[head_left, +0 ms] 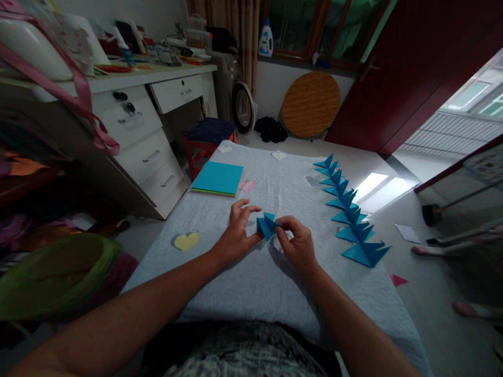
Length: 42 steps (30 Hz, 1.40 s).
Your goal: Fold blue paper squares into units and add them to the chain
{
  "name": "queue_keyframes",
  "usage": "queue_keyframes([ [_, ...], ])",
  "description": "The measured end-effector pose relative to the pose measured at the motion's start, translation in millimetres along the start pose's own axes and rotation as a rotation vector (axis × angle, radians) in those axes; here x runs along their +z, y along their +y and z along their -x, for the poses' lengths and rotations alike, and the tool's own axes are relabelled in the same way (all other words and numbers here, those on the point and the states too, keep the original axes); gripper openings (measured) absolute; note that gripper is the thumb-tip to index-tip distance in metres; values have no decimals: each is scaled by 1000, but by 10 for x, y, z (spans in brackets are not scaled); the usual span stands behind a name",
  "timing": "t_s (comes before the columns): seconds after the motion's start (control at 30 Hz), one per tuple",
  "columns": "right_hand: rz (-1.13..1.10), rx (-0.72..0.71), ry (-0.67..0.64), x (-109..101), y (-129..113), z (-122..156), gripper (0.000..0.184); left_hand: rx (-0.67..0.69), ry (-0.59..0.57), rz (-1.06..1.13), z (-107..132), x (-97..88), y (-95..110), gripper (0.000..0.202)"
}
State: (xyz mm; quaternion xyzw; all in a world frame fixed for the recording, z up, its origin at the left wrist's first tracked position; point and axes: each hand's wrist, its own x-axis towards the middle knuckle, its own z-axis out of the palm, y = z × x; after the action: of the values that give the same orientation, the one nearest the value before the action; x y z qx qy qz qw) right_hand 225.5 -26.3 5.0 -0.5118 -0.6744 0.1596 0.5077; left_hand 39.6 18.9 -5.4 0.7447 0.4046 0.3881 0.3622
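A small blue folded paper crane (267,226) is held up over the cloth-covered table, in front of me. My right hand (296,243) pinches its right-hand tip between thumb and forefinger. On the other side is my left hand (238,230), its fingers spread apart and its thumb against or just beside the crane's lower left edge. Along the table's right side stands a row of several finished blue paper cranes (356,228), set close behind one another. A stack of square paper (218,178), blue on top with yellow-green below, lies at the far left of the table.
The table's pale cloth (236,290) bears heart shapes, one of them a yellow heart (186,242). Left stands a white desk (149,152) with drawers. A stool (208,133) is beyond the table's far left corner. A green basket (58,272) is at lower left.
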Motion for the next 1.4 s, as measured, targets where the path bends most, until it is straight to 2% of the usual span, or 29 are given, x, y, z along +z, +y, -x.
queue_keyframes([
  [0.1, -5, -9, -3, 6, -1, 7, 8, 92, -25, -22, -2, -20, -2, 61],
  [0.2, -19, -20, -6, 12, -4, 8, 8, 168, -90, 39, -8, -40, 45, 48],
  [0.37, -30, -22, 8, 15, -6, 7, 8, 22, -137, 222, 3, -33, 131, 15],
  [0.5, -26, -50, 20, 17, -15, 12, 9, 1, -182, 257, 5, -29, 156, 10],
  [0.67, -34, -119, 30, 36, -46, 17, 12, 25, -145, 259, -5, -25, 162, 11],
  [0.97, -22, -248, 5, 43, -92, 36, 19, -20, -129, 336, -14, -19, 133, 19],
  [1.23, -19, -255, -11, 50, -93, 43, 17, 18, -133, 320, 2, -34, 129, 13],
  [1.33, -54, -219, -25, 64, -88, 39, 16, 17, -124, 355, 2, -36, 150, 35],
  [1.4, -79, -191, -48, 63, -85, 36, 14, 10, -168, 410, -3, -36, 149, 44],
])
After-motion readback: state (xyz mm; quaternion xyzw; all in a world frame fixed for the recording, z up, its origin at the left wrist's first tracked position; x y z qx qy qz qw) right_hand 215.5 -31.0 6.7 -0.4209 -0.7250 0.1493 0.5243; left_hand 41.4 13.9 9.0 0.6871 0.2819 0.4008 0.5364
